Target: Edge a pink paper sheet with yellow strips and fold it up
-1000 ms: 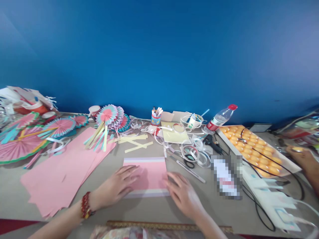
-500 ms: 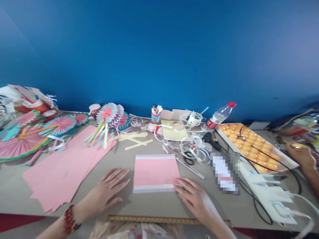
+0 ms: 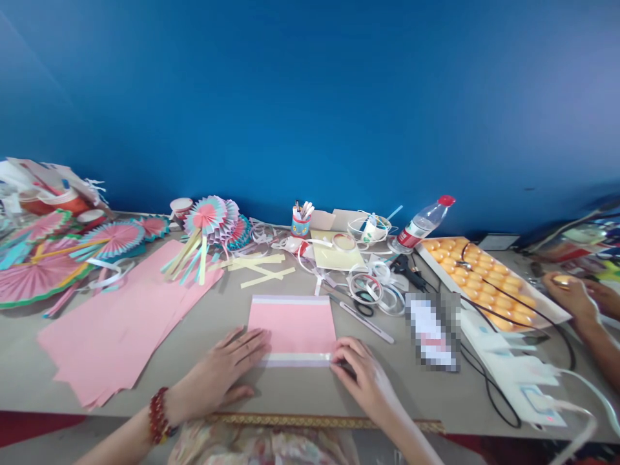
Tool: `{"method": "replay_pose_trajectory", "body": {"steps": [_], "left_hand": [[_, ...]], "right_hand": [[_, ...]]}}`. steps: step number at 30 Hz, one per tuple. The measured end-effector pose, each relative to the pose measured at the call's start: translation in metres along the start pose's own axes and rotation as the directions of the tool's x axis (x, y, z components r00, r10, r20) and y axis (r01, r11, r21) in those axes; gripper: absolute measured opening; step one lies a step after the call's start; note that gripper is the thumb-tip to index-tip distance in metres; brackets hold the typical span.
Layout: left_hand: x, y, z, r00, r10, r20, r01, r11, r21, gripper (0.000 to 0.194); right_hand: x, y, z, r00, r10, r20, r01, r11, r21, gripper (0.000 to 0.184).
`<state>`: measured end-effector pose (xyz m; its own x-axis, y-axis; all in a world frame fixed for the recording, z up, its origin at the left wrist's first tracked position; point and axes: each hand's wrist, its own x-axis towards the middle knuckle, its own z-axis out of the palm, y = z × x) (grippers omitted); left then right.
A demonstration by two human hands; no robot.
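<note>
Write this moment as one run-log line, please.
left hand: over left edge of pink sheet | right hand: at its lower right corner, grip unclear | pink paper stack: farther left

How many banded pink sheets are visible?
1: the banded sheet, left hand over its left edge, right hand at its right edge. The pink stack may hide others.

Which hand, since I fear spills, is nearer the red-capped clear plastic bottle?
Right: the right hand is in front and left of the bottle; the left hand is farther left.
</note>
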<state>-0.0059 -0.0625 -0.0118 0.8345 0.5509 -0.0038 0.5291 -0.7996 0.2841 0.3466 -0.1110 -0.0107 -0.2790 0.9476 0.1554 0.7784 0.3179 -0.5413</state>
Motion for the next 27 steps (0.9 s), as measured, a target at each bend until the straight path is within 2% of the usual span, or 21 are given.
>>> {"method": "replay_pose_trajectory", "body": {"steps": [4,8,12,14,15,17,19,20,22,24,26,27], "left_hand": [[0.000,0.000,0.000,1.000,0.002,0.007,-0.002,1.000,0.002,0.073],[0.000,0.000,0.001,1.000,0.005,-0.025,-0.005,1.000,-0.006,0.073],[0.000,0.000,0.002,0.999,0.007,-0.040,-0.008,1.000,-0.016,0.073],[0.000,-0.001,0.002,0.999,0.009,-0.039,-0.010,1.000,-0.022,0.073],[0.000,-0.001,0.002,0.999,0.011,-0.038,-0.012,1.000,-0.024,0.073],[0.000,-0.001,0.002,0.999,0.019,-0.035,-0.020,1.000,-0.020,0.072],[0.000,-0.001,0.001,0.999,0.024,-0.042,-0.025,1.000,-0.015,0.071],[0.000,-0.001,0.001,0.999,0.024,-0.049,-0.025,1.000,-0.014,0.071],[0.000,-0.001,0.000,0.997,0.023,-0.068,-0.024,1.000,-0.017,0.070],[0.000,-0.001,0.000,0.997,0.024,-0.077,-0.025,1.000,-0.016,0.069],[0.000,-0.001,0.000,0.997,0.020,-0.078,-0.021,1.000,-0.008,0.068],[0.000,-0.001,0.000,0.997,0.018,-0.078,-0.019,1.000,-0.006,0.068]], "right_hand": [[0.008,-0.005,0.000,1.000,-0.012,0.000,0.012,0.997,-0.074,0.014],[0.008,-0.010,0.003,0.995,-0.093,-0.020,0.088,0.980,-0.177,0.021],[-0.002,-0.001,-0.002,0.989,-0.138,-0.048,0.129,0.978,-0.161,0.019],[-0.008,0.013,-0.010,0.987,-0.097,-0.128,0.076,0.984,-0.163,0.018],[-0.010,0.022,-0.016,0.975,-0.068,-0.213,0.027,0.981,-0.190,0.018],[-0.012,0.037,-0.027,0.916,-0.021,-0.400,-0.107,0.949,-0.295,0.022],[-0.009,0.044,-0.035,0.884,0.027,-0.466,-0.218,0.906,-0.363,0.031],[-0.005,0.042,-0.037,0.887,0.030,-0.461,-0.222,0.902,-0.369,0.031],[0.005,0.031,-0.034,0.930,-0.033,-0.367,-0.101,0.935,-0.339,0.027],[0.015,0.018,-0.026,0.980,-0.137,-0.145,0.081,0.939,-0.335,0.027],[0.020,0.014,-0.018,0.959,-0.276,0.062,0.280,0.895,-0.347,0.035],[0.021,0.017,-0.015,0.960,-0.277,0.050,0.275,0.885,-0.375,0.036]]}}
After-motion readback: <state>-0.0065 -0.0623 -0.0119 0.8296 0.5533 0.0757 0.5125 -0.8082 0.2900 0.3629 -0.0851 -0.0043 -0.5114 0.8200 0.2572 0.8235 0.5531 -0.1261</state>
